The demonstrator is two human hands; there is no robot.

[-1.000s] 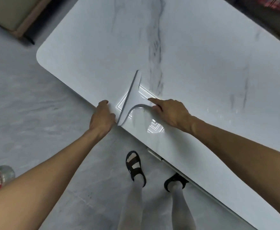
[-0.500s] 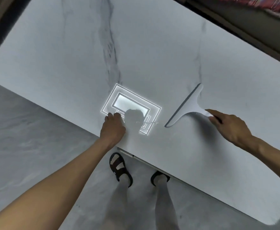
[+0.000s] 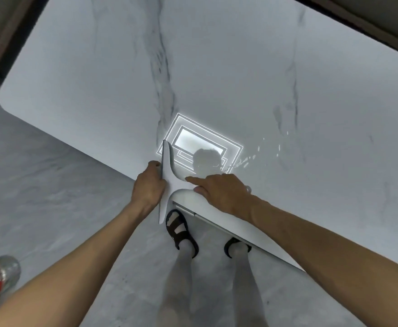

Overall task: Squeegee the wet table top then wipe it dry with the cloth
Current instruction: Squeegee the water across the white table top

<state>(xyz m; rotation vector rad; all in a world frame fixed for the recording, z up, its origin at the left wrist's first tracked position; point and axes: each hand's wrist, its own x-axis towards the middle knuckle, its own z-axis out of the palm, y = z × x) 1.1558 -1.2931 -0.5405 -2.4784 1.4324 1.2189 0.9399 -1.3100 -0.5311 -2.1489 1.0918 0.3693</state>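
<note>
The squeegee (image 3: 168, 168) lies at the 6 o'clock edge of the marble desk (image 3: 217, 67), its blade running out over the rim. The right grip (image 3: 221, 192) is wrapped round the handle, forefinger stretched along it. The left grip (image 3: 147, 187) sits against the rim just beside the blade; its fingers are hidden, so I cannot tell whether it holds anything. Squeegeeing looks partly done: water drops (image 3: 247, 159) glint toward 2 o'clock of the blade, so more passes seem needed. No cloth is in view, and drying seems not yet begun.
</note>
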